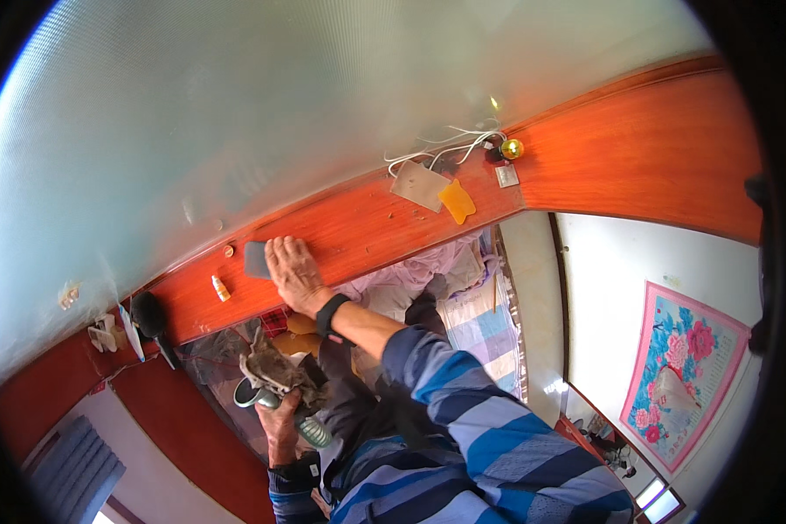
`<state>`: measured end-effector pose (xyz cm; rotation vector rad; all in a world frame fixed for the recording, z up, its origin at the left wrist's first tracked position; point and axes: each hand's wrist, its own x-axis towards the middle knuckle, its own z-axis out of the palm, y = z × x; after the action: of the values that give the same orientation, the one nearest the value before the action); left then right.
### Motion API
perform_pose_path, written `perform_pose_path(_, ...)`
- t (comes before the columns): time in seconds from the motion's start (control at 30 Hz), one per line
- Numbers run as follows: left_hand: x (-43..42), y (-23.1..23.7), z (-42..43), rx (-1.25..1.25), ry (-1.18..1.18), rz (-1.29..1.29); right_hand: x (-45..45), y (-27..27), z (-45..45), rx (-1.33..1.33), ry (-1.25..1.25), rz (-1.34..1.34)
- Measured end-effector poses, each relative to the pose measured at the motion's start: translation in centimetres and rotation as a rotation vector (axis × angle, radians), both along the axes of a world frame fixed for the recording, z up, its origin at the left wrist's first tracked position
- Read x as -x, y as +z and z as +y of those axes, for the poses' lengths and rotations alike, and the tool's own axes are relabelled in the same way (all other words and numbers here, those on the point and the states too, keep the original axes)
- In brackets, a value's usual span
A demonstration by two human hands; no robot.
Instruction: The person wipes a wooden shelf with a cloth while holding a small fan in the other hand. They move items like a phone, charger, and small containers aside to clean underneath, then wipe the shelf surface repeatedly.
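Note:
My right hand (294, 272) lies over one end of a grey flat case (257, 260) on the orange-red wooden ledge (340, 239). Its fingers bend over the case, and the covered end is hidden. Lower down, my left hand (280, 422) holds a grey-green cup-like container (246, 394), its round mouth turned to the left. A ribbed greenish part (315, 432) shows below that hand; whether it belongs to the container I cannot tell. A dirty grey-brown rag (270, 367) is bunched above the same hand, against the container.
Along the ledge are a small bottle (220, 288), a round cap (228, 250), a black hairbrush (149, 318), a beige sheet (420, 186), a yellow scraper-like plate (457, 202), white cables (475, 145) and a yellow-green round object (512, 149). Frosted glass (249, 118) rises behind. Bedding (478, 321) lies below.

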<state>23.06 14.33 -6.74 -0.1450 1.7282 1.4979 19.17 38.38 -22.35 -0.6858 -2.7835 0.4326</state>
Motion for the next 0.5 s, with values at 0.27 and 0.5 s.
perform_pose_path(0.27, -0.2, 0.4, -1.4, 0.042, 0.069, -0.013, 2.3, 0.7, -1.6, 0.147, -0.056, 0.141)
perform_pose_path(0.5, -0.7, -0.8, 0.0, -0.034, 0.033, -0.044, -14.3, 3.2, 14.8, -0.053, -0.444, 0.159)
